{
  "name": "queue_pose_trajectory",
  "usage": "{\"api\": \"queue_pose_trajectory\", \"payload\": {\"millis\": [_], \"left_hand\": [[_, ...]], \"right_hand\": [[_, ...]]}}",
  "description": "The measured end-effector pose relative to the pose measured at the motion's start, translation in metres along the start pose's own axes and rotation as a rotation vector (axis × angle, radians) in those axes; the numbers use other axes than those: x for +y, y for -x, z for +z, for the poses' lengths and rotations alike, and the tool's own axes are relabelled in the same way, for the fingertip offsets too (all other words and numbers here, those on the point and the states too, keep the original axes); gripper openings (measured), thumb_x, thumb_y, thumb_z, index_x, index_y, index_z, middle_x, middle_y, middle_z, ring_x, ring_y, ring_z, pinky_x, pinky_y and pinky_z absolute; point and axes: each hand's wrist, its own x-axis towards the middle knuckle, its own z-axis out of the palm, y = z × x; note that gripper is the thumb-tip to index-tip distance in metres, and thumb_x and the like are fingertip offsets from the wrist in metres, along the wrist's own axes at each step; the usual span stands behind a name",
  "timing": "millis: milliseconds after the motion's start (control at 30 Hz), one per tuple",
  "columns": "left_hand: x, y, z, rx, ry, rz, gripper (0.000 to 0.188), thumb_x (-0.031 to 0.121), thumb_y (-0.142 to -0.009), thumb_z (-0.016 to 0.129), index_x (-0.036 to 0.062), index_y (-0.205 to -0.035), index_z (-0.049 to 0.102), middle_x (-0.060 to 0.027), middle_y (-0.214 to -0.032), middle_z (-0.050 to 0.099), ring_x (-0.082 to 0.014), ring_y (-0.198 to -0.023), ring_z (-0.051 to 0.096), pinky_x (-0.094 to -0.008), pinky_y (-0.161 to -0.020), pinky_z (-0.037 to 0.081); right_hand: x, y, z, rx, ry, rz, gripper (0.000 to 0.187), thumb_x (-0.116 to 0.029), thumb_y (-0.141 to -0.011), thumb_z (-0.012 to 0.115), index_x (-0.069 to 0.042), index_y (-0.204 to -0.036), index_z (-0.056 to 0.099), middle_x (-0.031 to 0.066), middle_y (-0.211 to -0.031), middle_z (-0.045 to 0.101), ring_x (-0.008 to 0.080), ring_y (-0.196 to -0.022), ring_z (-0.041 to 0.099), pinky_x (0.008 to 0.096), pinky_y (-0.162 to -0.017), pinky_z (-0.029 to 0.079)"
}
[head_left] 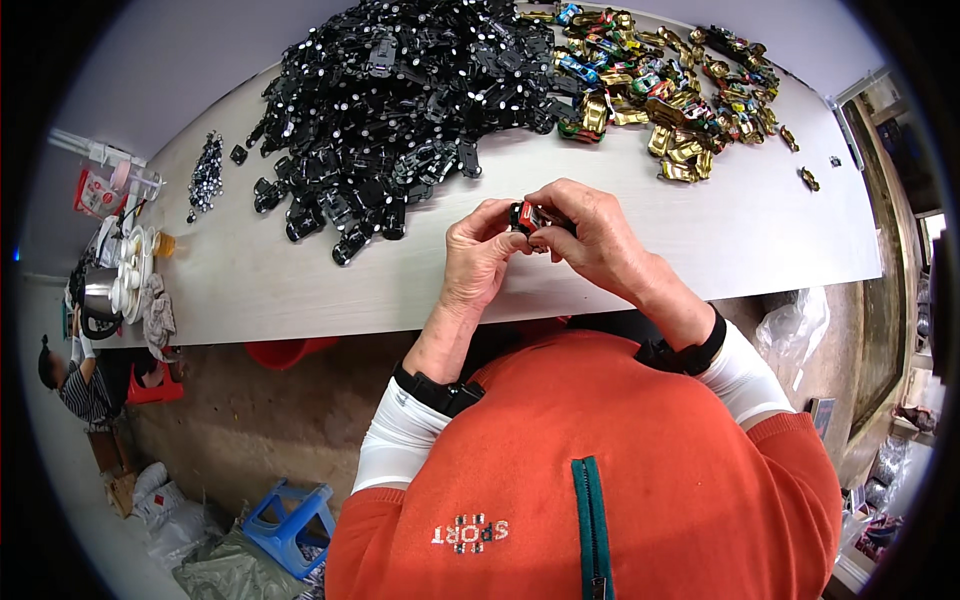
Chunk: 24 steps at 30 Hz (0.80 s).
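Both my hands meet over the near part of the table, closed round one small toy car (528, 216) with red and black on it. My left hand (478, 250) pinches its left end between thumb and fingers. From the right, my right hand (595, 235) grips the other end, its fingers covering much of the car. Beyond them lies a big heap of black toy car chassis (400, 100) with small wheels. To its right spreads a pile of toy car bodies (660, 90), mostly gold, some blue, red or green.
A small pile of tiny shiny parts (206, 178) lies at the table's left. A kettle (101, 300), a tray of cups (133, 270) and a cloth (158, 315) sit at the left end. A blue stool (290, 525) stands on the floor; another person (85, 375) sits far left.
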Motion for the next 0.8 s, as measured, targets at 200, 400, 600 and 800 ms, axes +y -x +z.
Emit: {"api": "queue_pose_trajectory", "payload": {"millis": [200,400,600,800], "left_hand": [[-0.002,-0.002,0.003,-0.018,-0.019,0.02,0.029,-0.005,-0.076,0.067,-0.0049,-0.104,0.061,-0.0077,-0.093,0.061,-0.0183,-0.081,0.064,-0.0297,-0.066,0.056],[0.001,0.0,0.004,-0.085,0.018,-0.047,0.03,0.0,-0.078,0.068,-0.0043,-0.107,0.06,-0.0101,-0.094,0.063,-0.0203,-0.078,0.065,-0.0324,-0.068,0.058],[0.009,0.0,0.01,-0.048,0.075,-0.159,0.031,0.009,-0.084,0.064,-0.0019,-0.112,0.058,-0.0111,-0.092,0.063,-0.0191,-0.077,0.065,-0.0295,-0.061,0.059],[0.008,0.0,-0.004,-0.004,0.12,-0.153,0.019,0.012,-0.082,0.068,0.0005,-0.094,0.058,-0.0123,-0.082,0.063,-0.0152,-0.056,0.059,-0.0211,-0.04,0.047]], "right_hand": [[-0.009,-0.004,-0.006,-0.071,0.169,-0.061,0.017,-0.002,-0.075,0.064,0.003,-0.088,0.054,0.0179,-0.08,0.058,0.0363,-0.071,0.058,0.0395,-0.062,0.048],[-0.018,-0.005,-0.01,-0.154,0.254,-0.092,0.017,-0.003,-0.075,0.064,0.004,-0.085,0.052,0.0182,-0.078,0.058,0.0355,-0.072,0.058,0.039,-0.063,0.048],[-0.006,-0.01,-0.01,-0.137,-0.235,0.322,0.024,-0.003,-0.078,0.066,0.004,-0.092,0.049,0.0124,-0.067,0.059,0.017,-0.052,0.059,0.0292,-0.044,0.045],[0.014,-0.009,-0.008,-0.169,-0.55,0.483,0.019,-0.018,-0.088,0.061,0.0,-0.09,0.054,0.0016,-0.062,0.053,0.0064,-0.05,0.049,0.0197,-0.043,0.036]]}}
